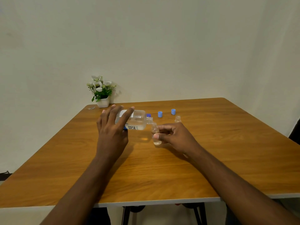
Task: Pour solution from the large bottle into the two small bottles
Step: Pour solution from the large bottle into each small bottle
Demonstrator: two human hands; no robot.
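Your left hand (112, 127) grips the tipped large bottle (138, 120); your right hand (174, 135) pinches a small bottle (155, 133) under its spout, above the counter (211, 159). Keep mouths aligned, tilt slowly. The second bottle (178, 119) waits nearby.

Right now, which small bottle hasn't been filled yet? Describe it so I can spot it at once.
Start at the wooden table and find the two light blue caps standing toward its far side. Just nearer than the right-hand cap, behind the right hand, stands a small clear bottle. Unlike the small bottle in that hand, it stands alone on the table, uncapped and untouched.
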